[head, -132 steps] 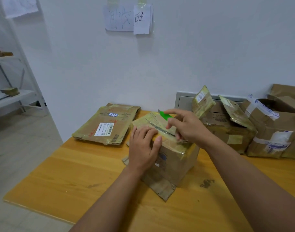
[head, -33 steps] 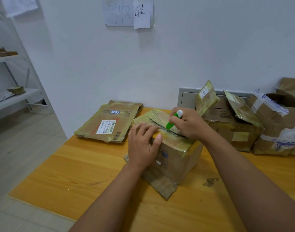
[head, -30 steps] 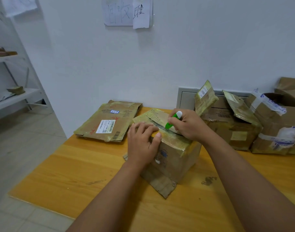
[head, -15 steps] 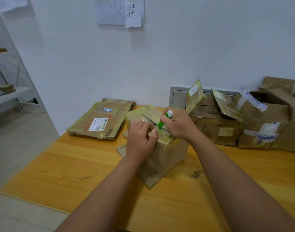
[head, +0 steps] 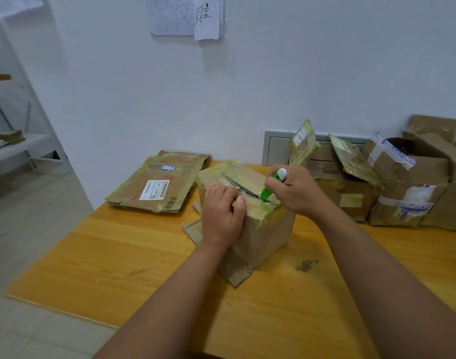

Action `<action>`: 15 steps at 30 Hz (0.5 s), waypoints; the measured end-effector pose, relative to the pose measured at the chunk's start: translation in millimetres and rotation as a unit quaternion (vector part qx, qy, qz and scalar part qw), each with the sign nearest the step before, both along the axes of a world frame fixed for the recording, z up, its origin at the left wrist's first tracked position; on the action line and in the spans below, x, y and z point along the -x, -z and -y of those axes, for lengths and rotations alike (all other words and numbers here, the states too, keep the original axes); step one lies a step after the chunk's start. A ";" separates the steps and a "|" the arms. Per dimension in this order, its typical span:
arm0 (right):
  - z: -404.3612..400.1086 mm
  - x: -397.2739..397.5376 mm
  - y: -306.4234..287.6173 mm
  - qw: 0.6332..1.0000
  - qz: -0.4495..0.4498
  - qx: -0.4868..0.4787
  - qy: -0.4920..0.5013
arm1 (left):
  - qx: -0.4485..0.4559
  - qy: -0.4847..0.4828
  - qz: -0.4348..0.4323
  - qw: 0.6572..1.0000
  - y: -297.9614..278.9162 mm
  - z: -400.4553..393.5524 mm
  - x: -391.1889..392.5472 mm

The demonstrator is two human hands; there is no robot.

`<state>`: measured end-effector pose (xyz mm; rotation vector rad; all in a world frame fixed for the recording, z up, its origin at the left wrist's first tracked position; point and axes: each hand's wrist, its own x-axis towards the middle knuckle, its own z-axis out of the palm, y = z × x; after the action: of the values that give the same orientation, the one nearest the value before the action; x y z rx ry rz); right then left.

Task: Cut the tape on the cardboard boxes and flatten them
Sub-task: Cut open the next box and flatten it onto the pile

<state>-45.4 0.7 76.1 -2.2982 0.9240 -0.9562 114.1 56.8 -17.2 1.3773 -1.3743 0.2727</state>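
A taped cardboard box [head: 263, 234] stands on the wooden table [head: 123, 257], its top covered in yellowish tape with a dark slit running along the middle seam. My right hand [head: 294, 193] grips a green and white box cutter [head: 272, 183], whose tip sits at the near end of the slit. My left hand [head: 221, 216] grips the box's near left top edge, fingers curled over the top and thumb on the near face. A loose bottom flap [head: 234, 273] sticks out toward me.
A flattened box [head: 157, 185] with a white label lies at the back left of the table. Several opened boxes [head: 351, 182] crowd the back right by the wall. A white shelf rack [head: 14, 146] stands at far left. The table's front edge runs diagonally toward me.
My right hand has drawn the cutter along the top seam toward me, leaving a longer open slit. My left hand has stayed on the box's near corner.
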 end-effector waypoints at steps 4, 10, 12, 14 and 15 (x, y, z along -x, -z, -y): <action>-3.1 1.4 -0.7 1.000 0.019 -0.006 0.000 | -0.002 -0.001 0.001 1.000 -0.2 0.6 -0.7; -9.3 18.0 -7.2 0.997 0.071 -0.012 0.005 | -0.004 -0.003 -0.005 1.000 -1.6 0.6 1.1; -10.5 18.9 -3.9 0.998 0.064 -0.021 0.003 | -0.004 -0.001 -0.008 1.000 -1.2 0.9 1.9; -10.3 22.2 -0.2 0.997 0.073 -0.025 0.007 | 0.001 0.004 -0.007 1.000 -0.6 0.5 1.8; -10.3 25.0 0.9 0.996 0.081 -0.026 0.007 | 0.001 0.006 -0.008 1.000 -0.6 0.4 1.7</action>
<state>-70.4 11.0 75.2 -2.1382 0.8868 -1.0940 112.4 56.3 -16.7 1.3670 -1.3690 0.2542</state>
